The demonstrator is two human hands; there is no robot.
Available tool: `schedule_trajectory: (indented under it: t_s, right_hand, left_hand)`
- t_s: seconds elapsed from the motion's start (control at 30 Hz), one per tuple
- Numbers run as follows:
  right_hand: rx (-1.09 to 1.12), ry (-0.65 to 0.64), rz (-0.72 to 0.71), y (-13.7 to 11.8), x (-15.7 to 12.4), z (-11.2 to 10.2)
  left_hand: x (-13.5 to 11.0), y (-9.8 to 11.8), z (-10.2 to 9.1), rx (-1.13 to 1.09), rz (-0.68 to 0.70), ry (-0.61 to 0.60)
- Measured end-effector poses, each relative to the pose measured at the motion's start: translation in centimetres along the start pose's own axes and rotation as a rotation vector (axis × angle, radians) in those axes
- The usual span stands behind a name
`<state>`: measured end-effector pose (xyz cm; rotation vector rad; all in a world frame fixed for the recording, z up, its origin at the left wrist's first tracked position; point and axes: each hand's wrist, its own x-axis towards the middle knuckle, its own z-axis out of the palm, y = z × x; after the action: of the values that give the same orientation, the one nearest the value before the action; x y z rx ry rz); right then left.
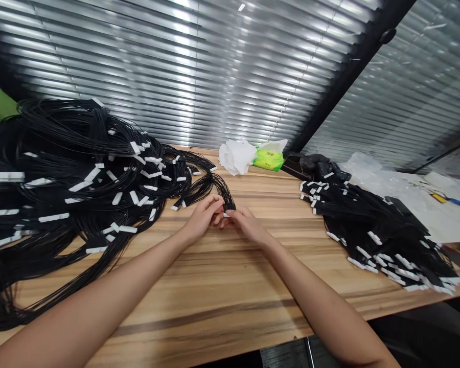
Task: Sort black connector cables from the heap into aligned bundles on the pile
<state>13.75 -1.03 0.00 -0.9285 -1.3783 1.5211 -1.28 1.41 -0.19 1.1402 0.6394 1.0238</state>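
Note:
Both hands meet over the middle of the wooden table, at the end of a bundle of black cables (223, 190). My left hand (207, 213) has its fingers curled around the white connector (226, 215) at the bundle's tip. From the other side, my right hand (246, 222) pinches the same cable end between thumb and fingers. The bundle arches back to the left and joins a large heap of black cables (80, 204) with many white connectors. Fingers partly cover the connector.
A second pile of black cables (368, 220) with white ends lies on the right. Behind the hands are crumpled white tissue (236, 157) and a green tissue pack (269, 157). Clear plastic (371, 171) and a blue-and-yellow tool (450, 200) lie far right. Blinds (157, 66) rise behind the table.

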Motion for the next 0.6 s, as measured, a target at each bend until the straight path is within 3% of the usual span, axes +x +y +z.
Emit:
schedule_trajectory:
  t_s: [0.17,0.3,0.47,0.6]
  right_hand:
    - [-0.118,-0.051,-0.19,-1.3,-1.4,1.3]
    - [-0.071,-0.035,-0.273,-1.7,-2.3,1.4]
    - [0.119,0.303,-0.358,-1.8,-2.1,1.2]
    - [0.329,0.491,-0.358,-2.4,-1.5,1.0]
  left_hand:
    - [0.7,-0.3,-1.3,-0.055,-0.011,0.036]
    - [1.1,0.1,-1.9,-0.163,-0.079,0.109]
    - [1.0,0.8,-1.8,-0.335,-0.059,0.277]
    - [0.9,1.0,-1.8,-0.302,0.023,0.387]
